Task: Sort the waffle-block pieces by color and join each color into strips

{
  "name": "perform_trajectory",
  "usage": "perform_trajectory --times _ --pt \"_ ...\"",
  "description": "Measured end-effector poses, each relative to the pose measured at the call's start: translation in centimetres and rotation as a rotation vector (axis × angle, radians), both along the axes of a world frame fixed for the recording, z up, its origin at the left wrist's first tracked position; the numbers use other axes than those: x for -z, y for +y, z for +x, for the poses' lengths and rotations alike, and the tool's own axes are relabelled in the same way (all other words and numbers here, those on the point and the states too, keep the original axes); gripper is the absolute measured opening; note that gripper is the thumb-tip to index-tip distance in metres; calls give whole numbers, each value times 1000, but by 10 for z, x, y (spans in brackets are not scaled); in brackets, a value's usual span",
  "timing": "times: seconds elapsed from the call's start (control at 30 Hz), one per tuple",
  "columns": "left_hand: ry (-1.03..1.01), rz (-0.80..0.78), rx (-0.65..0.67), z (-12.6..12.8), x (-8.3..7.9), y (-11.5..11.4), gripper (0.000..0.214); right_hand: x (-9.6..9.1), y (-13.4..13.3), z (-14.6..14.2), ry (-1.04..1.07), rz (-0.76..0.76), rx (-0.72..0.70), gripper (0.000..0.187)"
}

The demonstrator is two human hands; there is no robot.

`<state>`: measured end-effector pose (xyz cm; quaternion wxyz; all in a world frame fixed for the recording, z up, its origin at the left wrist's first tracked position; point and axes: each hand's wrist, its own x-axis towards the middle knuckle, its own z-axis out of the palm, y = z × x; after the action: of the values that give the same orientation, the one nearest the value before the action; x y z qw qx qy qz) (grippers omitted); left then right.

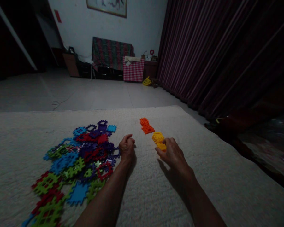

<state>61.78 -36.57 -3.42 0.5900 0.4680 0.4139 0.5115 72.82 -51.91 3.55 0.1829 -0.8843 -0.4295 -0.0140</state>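
Note:
A heap of flat interlocking plastic tiles (78, 157) in red, blue, green and purple lies on a cream carpet (203, 176) at the left. My left hand (127, 147) rests curled in a loose fist at the heap's right edge, with nothing visible in it. My right hand (171, 154) is closed on a yellow tile (161, 146) at the near end of a short row. Another yellow tile (157, 137) and orange tiles (146, 125) lie beyond it in that row.
Bare grey floor (90, 91) stretches beyond the carpet to a far wall with a covered cabinet (111, 53) and a pink chequered box (133, 70). A dark striped curtain (215, 56) runs along the right, with dark clutter below it.

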Motion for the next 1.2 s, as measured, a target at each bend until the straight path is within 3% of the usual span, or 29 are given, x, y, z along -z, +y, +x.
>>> perform_trajectory --times 0.1,0.2,0.3,0.47,0.73,0.83,1.03,1.2 --pt "-10 -9 19 1 -1 -1 36 12 11 -18 48 58 -188 11" --pt "9 -26 25 3 0 0 35 33 22 -39 100 108 -337 12" --pt "7 -37 6 5 0 2 35 53 28 -52 99 140 -386 17" --pt "16 -53 11 7 6 5 33 65 34 -48 42 189 -301 22" --pt "16 -19 6 6 8 7 35 52 57 -48 68 15 -41 26" --pt "6 -40 2 5 5 5 36 50 58 -52 99 29 18 26" --pt "22 -59 21 3 2 6 37 58 58 -49 205 255 -40 24" --pt "-15 -142 29 4 0 9 41 62 63 -45 219 264 -75 25"
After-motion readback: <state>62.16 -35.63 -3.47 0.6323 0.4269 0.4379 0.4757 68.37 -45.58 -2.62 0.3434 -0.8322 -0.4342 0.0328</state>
